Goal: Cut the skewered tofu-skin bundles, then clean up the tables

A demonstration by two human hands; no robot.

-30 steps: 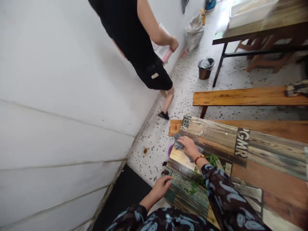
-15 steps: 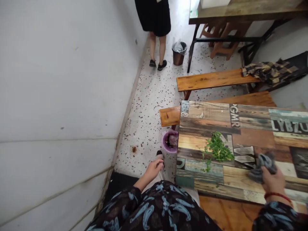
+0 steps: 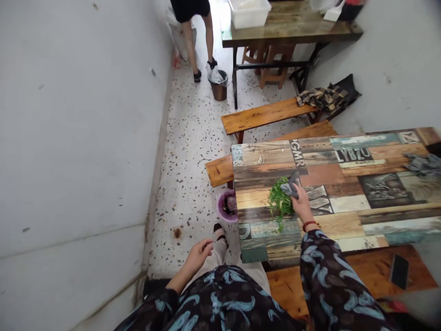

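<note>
My right hand [image 3: 302, 204] grips a crumpled grey rag [image 3: 289, 187] on the patchwork-print table [image 3: 344, 225]. The rag presses against the right side of a loose heap of green leafy stems [image 3: 279, 202]. A few stray bits trail from the heap toward me. Off the table, in front of my lap, my left hand [image 3: 199, 255] hangs with loosely bent fingers and nothing in it. Below the table's left edge stands a purple bin [image 3: 222, 212], partly hidden by the tabletop, with a bag or scraps inside.
A second grey cloth [image 3: 423, 164] lies at the table's right. Wooden benches [image 3: 265, 115] stand beyond, one with a checked cloth [image 3: 324, 99]. A phone [image 3: 399, 271] rests on the near bench. Farther off, a person [image 3: 190, 32] stands by a lined brown bin [image 3: 219, 89].
My right hand has swept the rag leftward across the table up to the greens, which are bunched closer together. The view has turned right. The other person has moved beside the brown bin.
</note>
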